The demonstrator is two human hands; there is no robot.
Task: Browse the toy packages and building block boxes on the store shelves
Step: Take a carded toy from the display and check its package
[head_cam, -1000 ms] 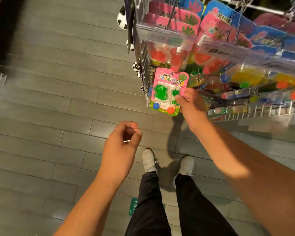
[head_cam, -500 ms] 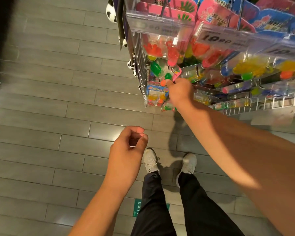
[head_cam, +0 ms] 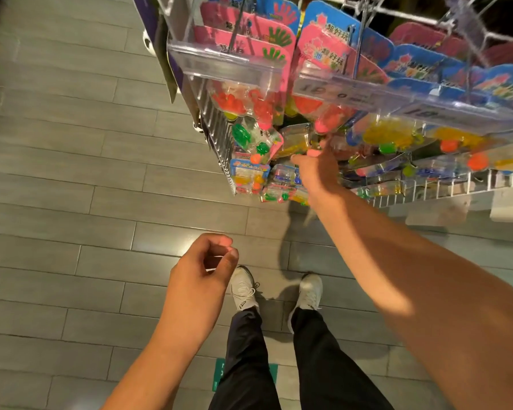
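My right hand [head_cam: 317, 170] reaches into the wire toy rack [head_cam: 216, 134], fingers spread among the blister packs and holding nothing. The pink package with green toys [head_cam: 256, 142] lies tilted in the rack just left of my fingertips. More pink packages [head_cam: 249, 42] and blue packages [head_cam: 412, 60] hang on hooks above. Small packs [head_cam: 249, 176] are stacked in the lower basket. My left hand [head_cam: 205, 267] hangs over the floor with its fingers curled and nothing in it.
Clear price strips [head_cam: 353, 96] run along the front of the hooks. The basket's wire edge [head_cam: 427, 190] juts out at the right. Grey plank floor [head_cam: 71, 173] stretches to the left. My white shoes [head_cam: 243, 288] stand below, near a green floor sticker [head_cam: 219, 371].
My right hand carried the pink package from in front of the rack into it and let go. The view moved closer to the rack. My left hand stayed curled.
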